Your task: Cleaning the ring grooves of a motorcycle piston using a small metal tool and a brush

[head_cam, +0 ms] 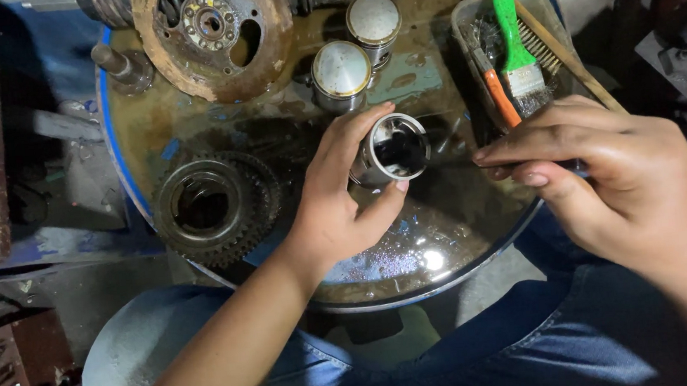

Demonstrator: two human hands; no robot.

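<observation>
My left hand (336, 198) grips a hollow metal piston (390, 149) by its side, its open end tilted up toward me, above the oily top of a blue drum (414, 245). My right hand (607, 170) pinches a thin dark tool (448, 161) whose tip reaches into the piston's open end. The part of the tool inside my fingers is hidden.
On the drum stand two more pistons (341, 73) (372, 21), a rusty round plate (214, 35), a large gear ring (210, 206) and a short shaft (121, 65). A tray (470, 25) at the right holds a green-handled brush (511, 29), an orange-handled one (500, 92) and a stick (563, 54).
</observation>
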